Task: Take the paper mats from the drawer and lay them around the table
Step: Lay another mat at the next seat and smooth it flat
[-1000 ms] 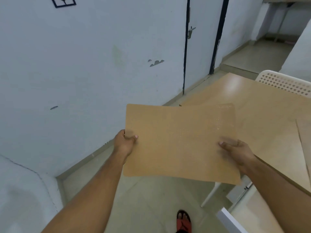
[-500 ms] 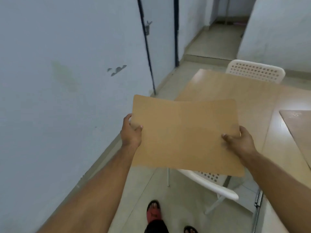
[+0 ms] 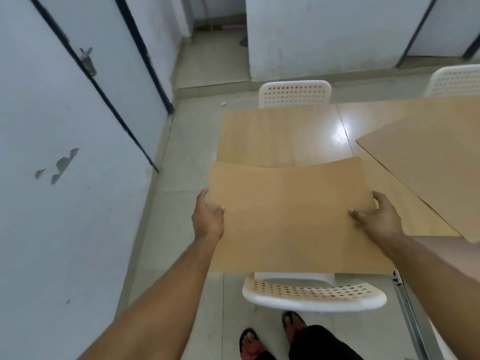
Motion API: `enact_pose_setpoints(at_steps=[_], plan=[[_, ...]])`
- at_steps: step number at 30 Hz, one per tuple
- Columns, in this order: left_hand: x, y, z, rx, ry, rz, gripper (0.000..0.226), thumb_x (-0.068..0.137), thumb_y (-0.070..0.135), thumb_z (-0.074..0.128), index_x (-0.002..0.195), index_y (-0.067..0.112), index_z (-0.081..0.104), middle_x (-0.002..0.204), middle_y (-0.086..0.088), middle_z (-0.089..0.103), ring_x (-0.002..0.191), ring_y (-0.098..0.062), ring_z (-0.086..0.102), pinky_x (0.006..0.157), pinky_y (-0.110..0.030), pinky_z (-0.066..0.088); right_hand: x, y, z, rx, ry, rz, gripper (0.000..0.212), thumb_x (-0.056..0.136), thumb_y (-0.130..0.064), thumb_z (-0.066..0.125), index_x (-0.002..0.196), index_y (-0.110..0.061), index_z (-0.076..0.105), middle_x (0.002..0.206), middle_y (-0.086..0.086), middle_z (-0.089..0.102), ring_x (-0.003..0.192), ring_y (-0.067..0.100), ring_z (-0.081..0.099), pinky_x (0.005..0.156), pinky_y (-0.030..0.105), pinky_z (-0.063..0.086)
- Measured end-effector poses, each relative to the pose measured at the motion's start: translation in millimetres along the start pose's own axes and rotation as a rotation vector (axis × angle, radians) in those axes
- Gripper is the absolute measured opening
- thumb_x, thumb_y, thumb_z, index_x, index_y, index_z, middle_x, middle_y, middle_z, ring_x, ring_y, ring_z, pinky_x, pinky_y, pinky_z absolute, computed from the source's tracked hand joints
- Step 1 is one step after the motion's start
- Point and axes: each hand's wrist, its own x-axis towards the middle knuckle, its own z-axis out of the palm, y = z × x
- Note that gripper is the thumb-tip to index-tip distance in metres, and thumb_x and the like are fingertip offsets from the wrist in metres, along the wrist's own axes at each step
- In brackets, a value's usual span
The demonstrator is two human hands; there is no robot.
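Here, in the head view, a person holds one paper mat (image 3: 293, 216) up in the air with both hands. The left hand (image 3: 207, 220) pinches the mat's left edge, with the thumb on top and the other fingers tucked under where they cannot be seen. The right hand (image 3: 376, 216) pinches the right edge the same way, thumb on top, and its fingers (image 3: 382, 201) curl round the side of the mat. Between the two hands the mat sags a little in the middle. Its far part is over the near end of the table (image 3: 280, 136), and its near part hangs over a white chair (image 3: 314, 294) with holes in it, just below the fingers. To the right of the right fingers, a second mat (image 3: 428, 167) lies flat on the table. Past the fingers, at the far end of the table, stands another white chair (image 3: 294, 93), and a third one (image 3: 454, 80) is far off to the right. To the left of the left fingers are the floor (image 3: 179, 203) and a pale door (image 3: 65, 105) with a metal latch (image 3: 88, 62). Below the arms are two feet in red sandals (image 3: 250, 344).
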Motion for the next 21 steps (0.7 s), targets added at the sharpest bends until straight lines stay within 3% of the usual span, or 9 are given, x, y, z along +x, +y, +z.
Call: enact_pose_setpoints(at_steps=[6, 13, 21], plan=[[44, 9, 17, 0.012, -0.032, -0.011, 0.065, 0.094, 0.011, 0.065, 0.151, 0.026, 0.036, 0.121, -0.012, 0.059, 0.112, -0.027, 0.059, 0.099, -0.035, 0.048, 31, -7, 21, -0.032, -0.02, 0.025, 0.058, 0.096, -0.027, 0.064, 0.148, -0.025, 0.04, 0.124, 0.016, 0.064, 0.09, 0.03, 0.059, 0.089, 0.044, 0.052], [78, 15, 35, 0.044, 0.018, -0.094, 0.058, 0.099, 0.007, 0.056, 0.151, 0.024, 0.036, 0.104, -0.004, 0.057, 0.101, -0.025, 0.061, 0.094, -0.039, 0.052, 76, -18, 56, -0.058, -0.076, 0.01, 0.056, 0.093, -0.025, 0.065, 0.143, -0.03, 0.041, 0.124, 0.015, 0.065, 0.106, 0.037, 0.063, 0.089, 0.043, 0.05], [110, 11, 57, 0.138, 0.098, -0.115, 0.049, 0.103, 0.003, 0.046, 0.148, 0.022, 0.042, 0.105, -0.001, 0.055, 0.096, -0.02, 0.056, 0.089, -0.038, 0.054, 110, -22, 84, -0.139, -0.088, 0.024, 0.062, 0.097, -0.029, 0.057, 0.151, -0.03, 0.027, 0.121, 0.02, 0.065, 0.104, 0.041, 0.063, 0.086, 0.046, 0.052]])
